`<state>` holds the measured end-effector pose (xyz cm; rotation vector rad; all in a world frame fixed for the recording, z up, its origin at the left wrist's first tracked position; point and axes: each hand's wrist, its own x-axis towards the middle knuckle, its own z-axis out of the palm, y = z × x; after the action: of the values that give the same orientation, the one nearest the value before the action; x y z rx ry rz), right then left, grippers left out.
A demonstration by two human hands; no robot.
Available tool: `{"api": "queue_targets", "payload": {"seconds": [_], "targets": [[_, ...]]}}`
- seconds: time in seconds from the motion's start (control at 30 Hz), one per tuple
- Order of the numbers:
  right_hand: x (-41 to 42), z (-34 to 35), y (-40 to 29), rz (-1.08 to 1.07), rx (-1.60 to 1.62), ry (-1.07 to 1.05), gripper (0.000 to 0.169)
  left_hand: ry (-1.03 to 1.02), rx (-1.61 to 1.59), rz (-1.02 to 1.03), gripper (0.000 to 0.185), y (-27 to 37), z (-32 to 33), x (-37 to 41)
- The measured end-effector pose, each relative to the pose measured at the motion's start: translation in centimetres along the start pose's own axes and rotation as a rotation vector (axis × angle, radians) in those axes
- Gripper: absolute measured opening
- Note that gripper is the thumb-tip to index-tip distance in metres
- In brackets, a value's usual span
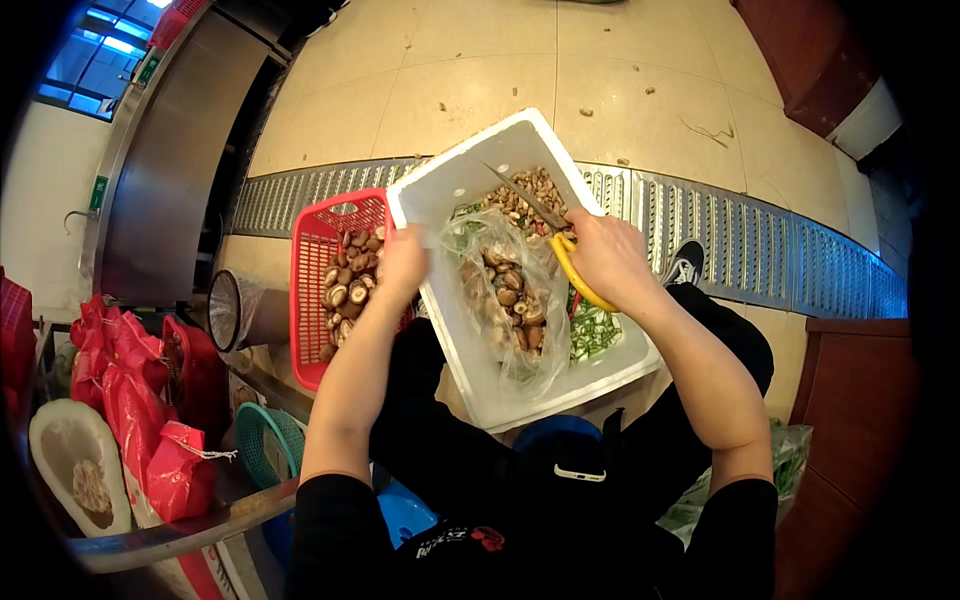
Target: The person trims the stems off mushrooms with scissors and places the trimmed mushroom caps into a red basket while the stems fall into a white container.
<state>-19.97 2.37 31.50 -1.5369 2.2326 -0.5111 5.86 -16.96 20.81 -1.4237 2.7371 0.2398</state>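
In the head view my right hand [606, 253] grips a pair of scissors with yellow handles [576, 276]. Their metal blades [525, 193] point up and left over a white foam box [442, 187]. My left hand [405, 259], blurred, is between that box and a red plastic basket [306, 300]; whether it holds anything is not visible. Whole brown shiitake mushrooms [352, 270] fill part of the basket. Inside the box an open clear plastic bag [551, 337] holds more mushrooms [511, 289]. Cut mushroom stems [536, 184] lie in the far end, cut green vegetable pieces [594, 334] nearer me.
Beyond the box runs a metal drain grating [712, 217] across the tiled floor [480, 90], where stem bits are scattered. To the left stand a lined bin [255, 307], a teal basket [270, 442], red plastic bags [131, 375] and a halved winter melon [79, 465]. Brown cabinets [847, 405] are on the right.
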Motion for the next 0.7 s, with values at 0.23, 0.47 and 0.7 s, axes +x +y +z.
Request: {"api": "queue_targets", "payload": {"seconds": [0.23,0.47,0.7], "targets": [[-0.6,-0.9,-0.1,-0.031,0.035,0.038,0.024,-0.322,-0.003,0.532,0.017,8.3,14.4,0.1],[-0.5,-1.2,0.8,0.019,0.026,-0.012,0.026,-0.363,0.225,0.397,0.019,9.8,18.4,0.3],[-0.6,-0.2,1.0,-0.007,0.002,0.014,0.022,-0.428,-0.603,-0.260,0.019,7.9,9.9,3.6]]}}
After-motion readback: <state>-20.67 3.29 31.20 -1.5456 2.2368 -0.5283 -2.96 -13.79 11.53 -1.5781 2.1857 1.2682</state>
